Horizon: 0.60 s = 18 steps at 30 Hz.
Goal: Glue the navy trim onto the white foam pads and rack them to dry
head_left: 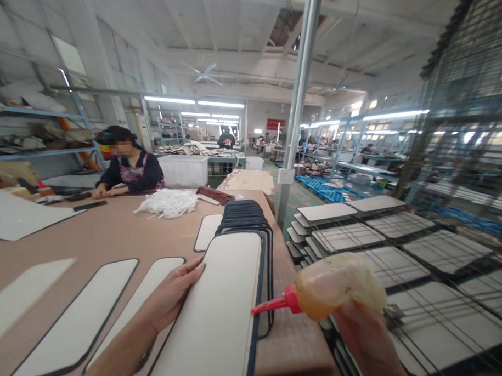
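A long white panel with a dark edge (pixel 222 298) lies in front of me, its far end resting on a stack of dark-rimmed pieces (pixel 241 213). My left hand (pixel 176 292) grips the panel's left edge, thumb on top. In my right hand (pixel 363 332) is a squeeze bottle of yellowish glue (pixel 340 283), held on its side. Its red nozzle (pixel 275 303) points left, with the tip at the panel's right edge. More white panels with dark edging (pixel 74 320) lie flat on the brown table at the left.
Wire racks of white panels (pixel 418 259) stand at the right, beside the brown table (pixel 124 231). White strips (pixel 168 202) are heaped farther back. A person (pixel 129 167) sits across the table. A metal post (pixel 297 98) rises beyond the stack.
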### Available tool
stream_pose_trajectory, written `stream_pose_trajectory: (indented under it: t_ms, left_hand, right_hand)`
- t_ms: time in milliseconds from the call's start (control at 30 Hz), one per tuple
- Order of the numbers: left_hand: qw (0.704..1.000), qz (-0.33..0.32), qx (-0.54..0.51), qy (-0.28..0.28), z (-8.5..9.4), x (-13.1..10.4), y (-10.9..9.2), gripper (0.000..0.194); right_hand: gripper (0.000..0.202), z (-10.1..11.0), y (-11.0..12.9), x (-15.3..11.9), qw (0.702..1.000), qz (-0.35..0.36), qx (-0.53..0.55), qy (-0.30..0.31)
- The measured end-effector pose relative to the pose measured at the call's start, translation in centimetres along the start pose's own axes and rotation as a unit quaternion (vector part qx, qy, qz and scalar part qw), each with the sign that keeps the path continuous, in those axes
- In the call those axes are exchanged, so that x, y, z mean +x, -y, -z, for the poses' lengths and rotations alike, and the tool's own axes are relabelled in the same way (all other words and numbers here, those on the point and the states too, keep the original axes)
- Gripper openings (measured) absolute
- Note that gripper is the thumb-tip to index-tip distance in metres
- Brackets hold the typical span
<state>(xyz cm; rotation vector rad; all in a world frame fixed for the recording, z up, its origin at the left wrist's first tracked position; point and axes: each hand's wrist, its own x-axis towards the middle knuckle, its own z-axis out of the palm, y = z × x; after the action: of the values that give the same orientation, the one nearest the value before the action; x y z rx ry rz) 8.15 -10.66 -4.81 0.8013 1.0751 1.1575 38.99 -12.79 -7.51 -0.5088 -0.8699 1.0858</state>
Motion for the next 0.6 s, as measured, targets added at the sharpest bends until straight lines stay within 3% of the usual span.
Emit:
stream_pose_trajectory:
  t_ms: [100,267,600]
  left_hand:
    - [1.0,-0.013,-0.005,-0.008,1.9,-0.1,-0.6,0.041]
    - [0.999,-0.013,-0.011,-0.033,4.4,0.1,-1.6,0.033]
    - [0.999,0.006,-0.015,-0.04,7.6,1.6,-3.1,0.021]
  right_hand:
    - [0.041,-1.6,-1.1,-0.2,1.0,-0.018,0.014,0.01]
    - [0.032,-3.7,-2.5,-0.5,0.999,-0.032,0.012,0.04]
    - [0.023,-7.1,-3.6,-1.1,0.997,-0.024,-0.009,0.067]
